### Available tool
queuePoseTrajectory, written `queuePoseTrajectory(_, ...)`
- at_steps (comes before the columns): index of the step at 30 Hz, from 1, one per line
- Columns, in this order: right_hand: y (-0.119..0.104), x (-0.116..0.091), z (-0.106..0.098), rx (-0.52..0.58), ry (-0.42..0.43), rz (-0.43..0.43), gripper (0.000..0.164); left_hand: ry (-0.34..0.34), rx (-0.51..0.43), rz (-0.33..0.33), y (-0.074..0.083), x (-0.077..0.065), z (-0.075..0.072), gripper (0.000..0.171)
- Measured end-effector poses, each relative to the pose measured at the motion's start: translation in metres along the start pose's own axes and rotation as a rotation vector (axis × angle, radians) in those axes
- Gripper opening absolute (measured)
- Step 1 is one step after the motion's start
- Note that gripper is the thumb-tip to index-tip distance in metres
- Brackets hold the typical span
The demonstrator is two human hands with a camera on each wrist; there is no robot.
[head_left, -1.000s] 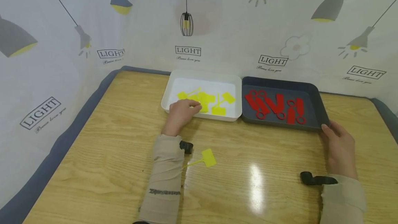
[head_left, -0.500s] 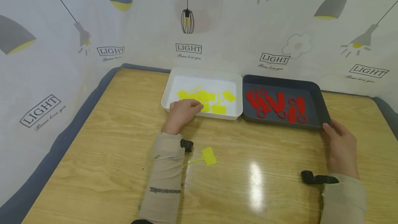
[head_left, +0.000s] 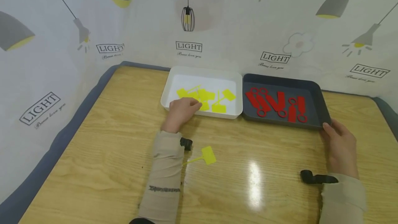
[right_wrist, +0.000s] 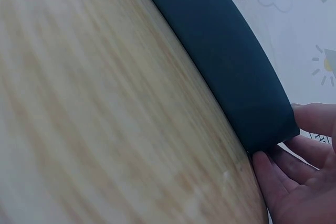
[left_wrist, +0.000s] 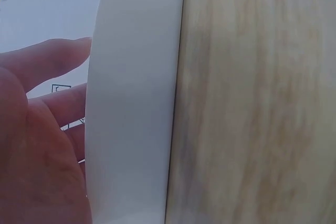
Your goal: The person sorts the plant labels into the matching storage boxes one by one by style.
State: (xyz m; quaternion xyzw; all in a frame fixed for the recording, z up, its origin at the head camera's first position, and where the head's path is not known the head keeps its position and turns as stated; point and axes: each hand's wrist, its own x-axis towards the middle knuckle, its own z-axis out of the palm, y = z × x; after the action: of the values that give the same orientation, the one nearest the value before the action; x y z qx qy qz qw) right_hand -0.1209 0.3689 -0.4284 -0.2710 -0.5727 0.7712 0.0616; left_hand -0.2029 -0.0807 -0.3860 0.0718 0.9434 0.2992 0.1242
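My left hand (head_left: 181, 112) reaches over the front wall of a white tray (head_left: 205, 72). Its thumb and fingertips are inside, at the yellow flag-shaped tags (head_left: 219, 108) with thin stems. In the left wrist view the tray wall (left_wrist: 134, 93) hides the fingertips, so I cannot tell if they pinch a tag. My right hand (head_left: 342, 148) grips the front right corner of a dark grey tray (head_left: 280, 82) holding several red tags (head_left: 292, 114) with ring ends. The right wrist view has the fingers (right_wrist: 315, 116) around that corner.
One yellow tag (head_left: 209, 155) lies on the wooden table (head_left: 236, 189), its stem running to the left sleeve (head_left: 166, 168). The two trays stand side by side at the table's back, against a lamp-printed cloth (head_left: 224, 16).
The head view has shifted slightly, with the scene rising a little in it. Both hands keep their places at the trays, and the tags lie as before.
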Motion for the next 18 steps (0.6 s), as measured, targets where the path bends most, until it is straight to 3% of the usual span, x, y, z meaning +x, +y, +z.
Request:
queuePoseTrajectory(6, -0.0016, -0.0026, 0.0006, -0.044, -0.023, -0.003, 0.072, 0.013, -0.020, 0.001, -0.0011, -0.0002, 0.0017, 0.040)
queuePoseTrajectory(14, -0.0024, -0.0025, 0.0004, -0.088, -0.020, -0.007, 0.073, 0.028, 0.043, -0.022, 0.0013, 0.0011, 0.0031, 0.033)
queuePoseTrajectory(18, -0.0024, -0.0023, 0.0002, -0.072, -0.019, -0.006, 0.072, 0.013, 0.060, -0.033, 0.0018, 0.0016, 0.0033, 0.040)
